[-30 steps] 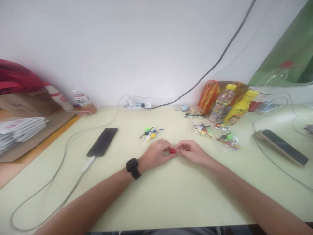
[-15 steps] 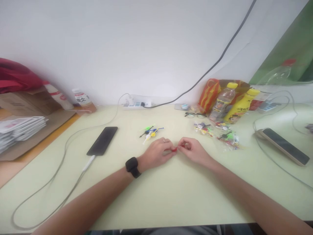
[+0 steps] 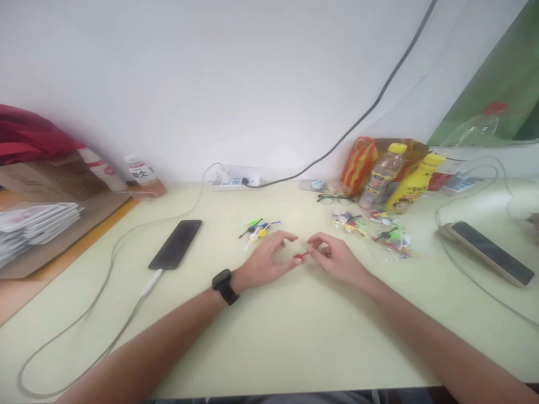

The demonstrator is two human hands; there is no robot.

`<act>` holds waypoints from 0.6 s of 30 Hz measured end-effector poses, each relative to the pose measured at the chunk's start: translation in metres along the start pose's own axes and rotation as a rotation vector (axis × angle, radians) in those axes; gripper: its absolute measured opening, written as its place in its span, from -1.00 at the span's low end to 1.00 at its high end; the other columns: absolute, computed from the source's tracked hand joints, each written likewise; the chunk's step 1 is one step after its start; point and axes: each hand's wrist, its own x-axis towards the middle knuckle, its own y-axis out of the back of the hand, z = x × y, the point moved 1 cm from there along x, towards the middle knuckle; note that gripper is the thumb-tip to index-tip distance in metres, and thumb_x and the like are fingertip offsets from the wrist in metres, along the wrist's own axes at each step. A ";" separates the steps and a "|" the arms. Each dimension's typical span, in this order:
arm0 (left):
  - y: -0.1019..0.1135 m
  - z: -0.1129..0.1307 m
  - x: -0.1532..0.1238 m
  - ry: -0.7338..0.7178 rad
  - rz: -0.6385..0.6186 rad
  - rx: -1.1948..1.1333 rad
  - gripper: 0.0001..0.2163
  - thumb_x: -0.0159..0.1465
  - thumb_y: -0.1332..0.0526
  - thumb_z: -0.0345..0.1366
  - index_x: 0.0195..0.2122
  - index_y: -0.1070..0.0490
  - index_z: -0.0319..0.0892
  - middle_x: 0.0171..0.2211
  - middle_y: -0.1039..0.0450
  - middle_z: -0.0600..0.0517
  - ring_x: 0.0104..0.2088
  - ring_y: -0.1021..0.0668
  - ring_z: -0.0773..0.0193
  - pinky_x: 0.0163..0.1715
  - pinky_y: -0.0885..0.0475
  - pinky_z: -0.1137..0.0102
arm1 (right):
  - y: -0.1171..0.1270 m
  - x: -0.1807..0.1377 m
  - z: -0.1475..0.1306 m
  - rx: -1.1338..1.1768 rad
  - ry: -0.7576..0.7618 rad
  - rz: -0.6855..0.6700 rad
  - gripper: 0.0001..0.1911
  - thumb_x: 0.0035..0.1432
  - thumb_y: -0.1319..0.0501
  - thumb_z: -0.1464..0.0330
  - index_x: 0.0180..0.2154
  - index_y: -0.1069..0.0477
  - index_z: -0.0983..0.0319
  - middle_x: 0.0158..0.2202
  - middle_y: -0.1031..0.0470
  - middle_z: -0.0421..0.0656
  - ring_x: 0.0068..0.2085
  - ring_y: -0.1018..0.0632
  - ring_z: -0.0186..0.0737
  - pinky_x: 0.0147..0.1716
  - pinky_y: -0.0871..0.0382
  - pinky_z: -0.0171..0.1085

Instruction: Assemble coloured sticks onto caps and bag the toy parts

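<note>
My right hand (image 3: pixel 337 259) pinches the stem of the small red piece (image 3: pixel 298 258) between thumb and forefinger, low over the table (image 3: pixel 269 336), just nearer me than the loose coloured pieces (image 3: pixel 257 227). My left hand (image 3: pixel 265 259) has opened (fingers spread, empty), thumb tip touching the piece's red head to steady it.

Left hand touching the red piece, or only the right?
Cannot tell for the left hand: the head view shows its fingertips right beside the red piece, contact blurred. The right hand pinches its stem.
</note>
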 end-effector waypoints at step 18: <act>0.002 -0.014 0.003 0.141 0.236 -0.061 -0.71 0.50 -0.06 -0.08 0.10 -0.42 -0.06 0.08 -0.48 -0.05 0.01 -0.49 0.16 0.03 -0.39 0.24 | 0.021 0.007 -0.007 -0.074 0.033 0.096 -0.43 0.41 -0.04 0.04 -0.60 -0.26 0.19 -0.55 -0.28 -0.23 -0.47 -0.35 -0.26 -0.33 -0.20 -0.22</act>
